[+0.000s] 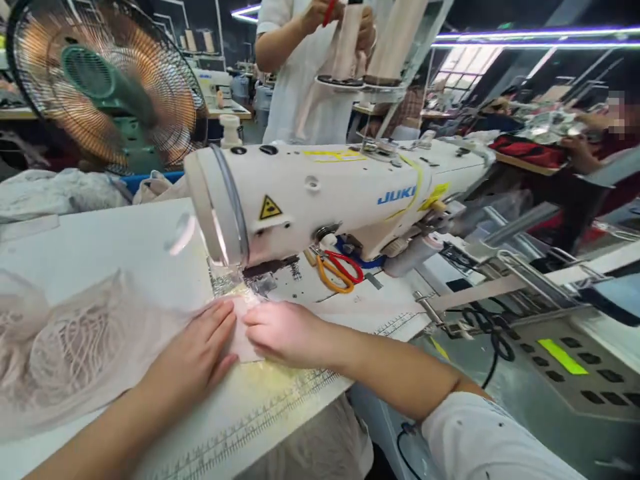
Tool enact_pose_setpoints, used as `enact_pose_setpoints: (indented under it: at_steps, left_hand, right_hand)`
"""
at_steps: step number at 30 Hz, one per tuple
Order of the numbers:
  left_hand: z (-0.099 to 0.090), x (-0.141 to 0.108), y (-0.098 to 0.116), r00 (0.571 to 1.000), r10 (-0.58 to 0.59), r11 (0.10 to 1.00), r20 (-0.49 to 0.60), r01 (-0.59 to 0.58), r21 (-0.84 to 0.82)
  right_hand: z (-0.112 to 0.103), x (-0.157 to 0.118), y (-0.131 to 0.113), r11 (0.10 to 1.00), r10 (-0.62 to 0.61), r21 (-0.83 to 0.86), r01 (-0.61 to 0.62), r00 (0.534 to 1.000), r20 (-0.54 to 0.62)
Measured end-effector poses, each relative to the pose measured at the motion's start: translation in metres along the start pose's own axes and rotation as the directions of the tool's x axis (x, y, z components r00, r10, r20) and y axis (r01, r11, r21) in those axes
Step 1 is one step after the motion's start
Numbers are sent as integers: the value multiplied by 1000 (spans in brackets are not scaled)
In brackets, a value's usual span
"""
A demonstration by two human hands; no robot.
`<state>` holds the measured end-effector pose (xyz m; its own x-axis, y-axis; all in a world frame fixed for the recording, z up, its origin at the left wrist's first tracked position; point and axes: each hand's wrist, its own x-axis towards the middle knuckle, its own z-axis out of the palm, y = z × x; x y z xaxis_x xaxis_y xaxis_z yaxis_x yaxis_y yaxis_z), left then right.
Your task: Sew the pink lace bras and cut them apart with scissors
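Observation:
Pale pink fabric point(244, 345) lies on the machine bed just in front of the sewing machine's point(300, 193) needle area. My left hand point(200, 343) rests flat on its left side, fingers stretched toward the needle. On the other side, my right hand point(285, 333) has its fingers curled and pressed together at the fabric's right edge. The fabric runs left into a sheer, lacy piece point(75, 347) spread over the white table. The needle and presser foot are hard to make out. Red-handled snips point(347, 263) and orange-handled snips point(333, 277) lie under the machine arm.
Printed rulers point(260, 420) run along the table's point(150, 233) front edge. A large fan point(110, 87) stands at the back left. Behind the machine, a person point(315, 73) handles thread cones point(347, 43). A tape feeder point(500, 287) and control panel point(575, 367) sit at right.

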<state>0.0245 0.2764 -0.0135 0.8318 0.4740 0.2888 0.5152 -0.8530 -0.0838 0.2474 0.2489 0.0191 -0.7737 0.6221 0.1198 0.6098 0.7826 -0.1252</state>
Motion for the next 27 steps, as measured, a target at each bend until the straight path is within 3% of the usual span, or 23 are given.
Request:
enact_pose_setpoints:
  at_steps: [4, 10, 17, 27]
  left_hand:
    - [-9, 0, 8, 990, -63, 996, 127, 71, -59]
    - [-16, 16, 16, 974, -86, 996, 211, 91, -14]
    - [-14, 41, 22, 983, -43, 995, 178, 26, 94]
    - [-5, 48, 18, 980, -175, 984, 96, 172, 36]
  right_hand:
    - [-6, -7, -8, 1000, 1, 16, -3, 996, 93]
    - [-14, -20, -11, 998, -60, 27, 57, 989, 135]
    - [-22, -32, -10, 995, -102, 18, 100, 979, 177]
    - [-24, -29, -2, 999, -22, 37, 16, 987, 160]
